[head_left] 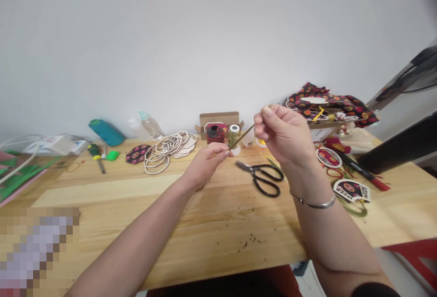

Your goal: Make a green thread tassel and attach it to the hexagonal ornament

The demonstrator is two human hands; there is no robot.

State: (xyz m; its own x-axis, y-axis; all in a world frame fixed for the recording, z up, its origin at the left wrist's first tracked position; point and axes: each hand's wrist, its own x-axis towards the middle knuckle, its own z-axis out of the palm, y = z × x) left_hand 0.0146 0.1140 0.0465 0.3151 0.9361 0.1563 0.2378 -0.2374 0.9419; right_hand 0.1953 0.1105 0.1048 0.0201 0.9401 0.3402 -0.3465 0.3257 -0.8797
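An olive-green cord [244,135] runs slanting between my two hands above the table. My left hand [207,164] pinches its lower end between thumb and fingers. Higher and to the right, my right hand [288,135] has thumb and forefinger closed on the other end. Behind the cord stands a spool of gold-green thread [233,137] with a white core. Beside it is a spool of dark red cord [215,135]. Black-handled scissors [261,175] lie below my right hand, blades pointing left.
Thin wooden cut-out frames [155,165] lie in a pile left of my hands. Further left are a teal thread cone [107,132], clear bottles [150,125] and a screwdriver [96,157]. Patterned cloth [351,106] fills a box at right, near a black post [399,144] and a marker [365,174].
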